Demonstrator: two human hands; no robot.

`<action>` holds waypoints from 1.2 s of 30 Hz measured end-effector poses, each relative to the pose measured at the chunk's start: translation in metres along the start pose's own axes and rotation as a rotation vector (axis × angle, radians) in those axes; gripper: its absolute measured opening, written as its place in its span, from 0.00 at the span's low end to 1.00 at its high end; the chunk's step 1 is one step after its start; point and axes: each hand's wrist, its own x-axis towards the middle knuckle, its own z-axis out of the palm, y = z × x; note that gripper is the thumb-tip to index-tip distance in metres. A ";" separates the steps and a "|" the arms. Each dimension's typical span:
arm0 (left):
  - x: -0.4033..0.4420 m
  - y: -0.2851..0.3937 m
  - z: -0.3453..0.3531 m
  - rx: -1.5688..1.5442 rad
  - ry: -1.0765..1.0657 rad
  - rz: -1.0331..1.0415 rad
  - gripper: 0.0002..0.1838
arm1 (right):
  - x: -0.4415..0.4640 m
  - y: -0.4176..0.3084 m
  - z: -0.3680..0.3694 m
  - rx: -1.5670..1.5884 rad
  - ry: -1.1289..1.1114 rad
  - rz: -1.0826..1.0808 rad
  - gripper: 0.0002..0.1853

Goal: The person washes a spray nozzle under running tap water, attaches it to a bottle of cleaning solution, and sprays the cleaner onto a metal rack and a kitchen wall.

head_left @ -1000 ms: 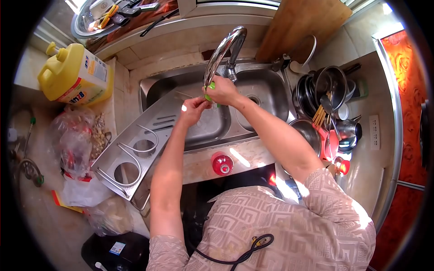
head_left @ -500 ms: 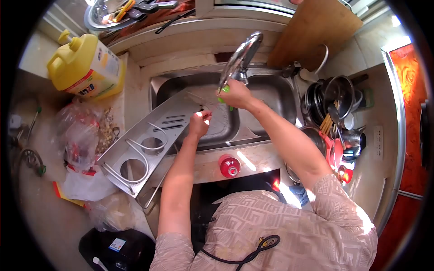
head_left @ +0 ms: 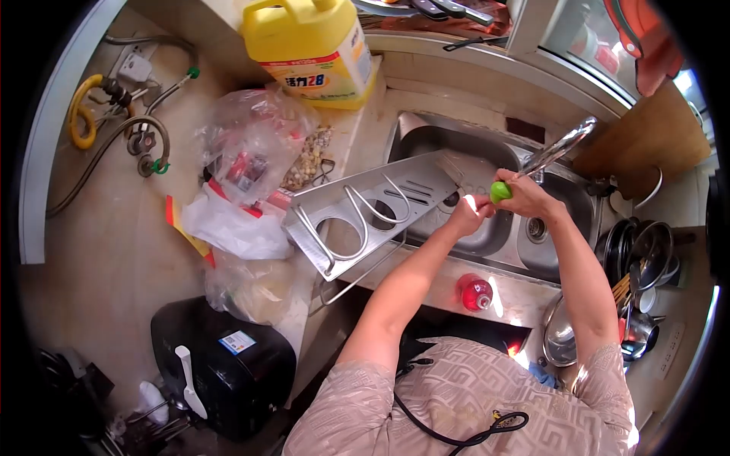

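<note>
"Where is the green thing (head_left: 499, 191)?"

"Over the left basin of the sink (head_left: 498, 245), near the divider and close by the faucet (head_left: 561, 146). It pokes out on the left side of the right hand (head_left: 526, 195)."

"So that hand has it?"

"Yes, the fingers are curled closed around it, so only part of it shows. What it is, nobody can tell from here."

"And the left hand (head_left: 470, 216)?"

"Partly closed, fingertips drawn together right beside the green thing. Whether they touch it, or pinch something small, the view doesn't show."

"How should the person handle it well?"

"The right hand makes a good anchor: a snug grip, not a crushing one, since anything handled at a sink may be slick. The left fingertips are best left to the fine work, with the exposed end facing them."

"Anything to watch?"

"The metal rack (head_left: 430, 171) slants from the counter into that same basin, just beyond the left hand. Its edges could catch the knuckles, so small motions seem wiser than sweeping ones. The red bottle (head_left: 475, 292) stands on the front ledge between the forearms; elbows are better held clear of it."
</note>
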 end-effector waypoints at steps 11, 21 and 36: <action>-0.030 -0.068 0.004 0.503 0.140 -0.391 0.18 | -0.021 -0.024 -0.014 -0.189 -0.038 -0.107 0.17; 0.010 -0.041 0.022 -0.866 0.137 -0.950 0.17 | -0.032 0.004 0.035 -0.383 0.151 -0.143 0.20; 0.058 -0.060 0.025 -1.217 0.064 -0.670 0.10 | -0.032 0.010 0.074 -0.211 0.381 -0.171 0.20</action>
